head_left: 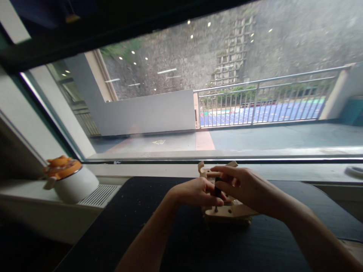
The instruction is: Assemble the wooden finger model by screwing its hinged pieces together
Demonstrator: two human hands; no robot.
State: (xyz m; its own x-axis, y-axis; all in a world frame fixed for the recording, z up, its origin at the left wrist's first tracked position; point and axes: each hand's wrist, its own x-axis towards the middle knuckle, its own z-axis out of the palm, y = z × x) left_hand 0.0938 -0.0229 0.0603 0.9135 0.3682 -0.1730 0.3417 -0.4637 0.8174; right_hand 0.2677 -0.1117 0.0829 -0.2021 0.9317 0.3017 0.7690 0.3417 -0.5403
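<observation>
On the dark table, a small wooden assembly (227, 213) of light strips and blocks lies partly hidden beneath both hands. A short screwdriver with a dark handle (218, 187) stands nearly upright over a wooden strip, its metal shaft reaching down to the strip's left end. My right hand (236, 183) pinches the handle from the right, with the index finger stretched out above. From the left, my left hand (197, 190) closes its fingers and thumb around the lower handle. A dark hole (230, 211) shows in the strip to the right of the shaft.
The black tabletop (136, 226) has small crumbs on its left side. Behind it runs a white window sill (159, 170) below a large window. A white pot with an orange lid (75, 185) stands at the left beside a vent grille (100, 195). A white object (354, 172) sits far right.
</observation>
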